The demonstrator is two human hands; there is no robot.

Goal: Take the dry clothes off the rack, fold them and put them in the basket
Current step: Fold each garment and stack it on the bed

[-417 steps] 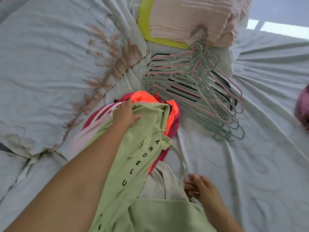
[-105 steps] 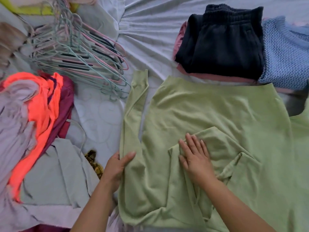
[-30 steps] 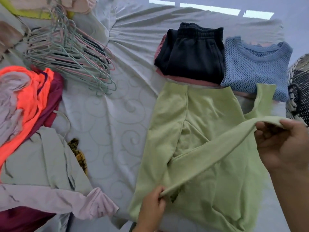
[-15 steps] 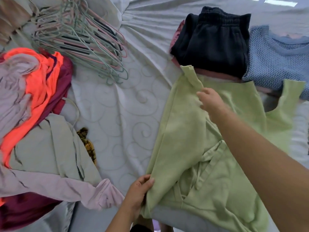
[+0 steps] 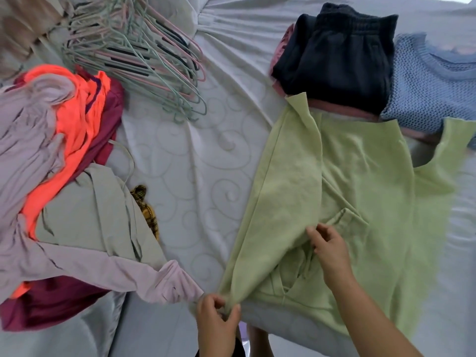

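A light green hoodie [image 5: 360, 176] lies spread on the bed, its left sleeve folded in over the body. My left hand [image 5: 219, 320] pinches the hoodie's near left corner at the bed's front edge. My right hand [image 5: 327, 246] rests on the middle of the hoodie, fingers curled at the edge of the folded sleeve. Behind it sit folded clothes: a dark navy garment [image 5: 334, 55] on a pink one, and a blue knit sweater [image 5: 427, 83]. No basket shows in this view.
A heap of unfolded clothes [image 5: 64, 176] in orange, maroon, lilac and grey fills the left. A bundle of green and pink hangers [image 5: 139, 55] lies at the back left. Bare white patterned sheet [image 5: 201, 163] separates the heap from the hoodie.
My right hand has drawn back from the far end of the sleeve to the hoodie's middle. My left hand now pinches the near corner. The sleeve lies folded over the body.
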